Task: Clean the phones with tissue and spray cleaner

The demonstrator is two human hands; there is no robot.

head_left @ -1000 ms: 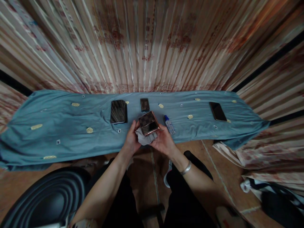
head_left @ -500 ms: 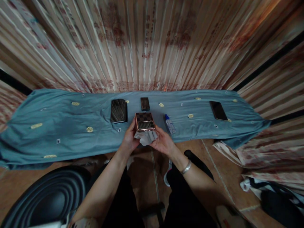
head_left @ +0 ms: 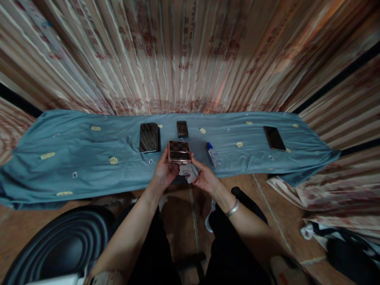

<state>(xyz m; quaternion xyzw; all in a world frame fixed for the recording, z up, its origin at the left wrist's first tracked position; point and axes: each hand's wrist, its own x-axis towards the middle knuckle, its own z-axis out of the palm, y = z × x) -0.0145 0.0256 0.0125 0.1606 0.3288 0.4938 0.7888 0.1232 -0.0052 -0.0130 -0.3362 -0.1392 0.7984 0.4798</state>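
Note:
Over the front edge of the blue cloth, a folded flip phone (head_left: 179, 147) with a brown checkered back and shiny rose-gold edges is held up. My left hand (head_left: 164, 171) is closed around its left side. My right hand (head_left: 205, 177) pinches a crumpled grey wiping cloth (head_left: 190, 171) under the phone's lower right, its fingertips close to the phone's right edge. Whether those fingertips touch the phone, I cannot tell. Just beyond the phone lies a small dark rectangular device (head_left: 182, 128). A clear bottle with a blue cap (head_left: 213, 154) lies to the right.
A blue cloth with yellow motifs (head_left: 89, 158) covers the narrow table. On it lie a black folded phone-like device (head_left: 149, 137) at left and a dark phone (head_left: 274, 138) at right. Curtains (head_left: 184, 59) hang behind. A round black ribbed object (head_left: 62, 249) stands lower left.
The grey cloth and my right hand have shifted slightly right and down against the phone. The phone has tilted a little and moved slightly left in my left hand.

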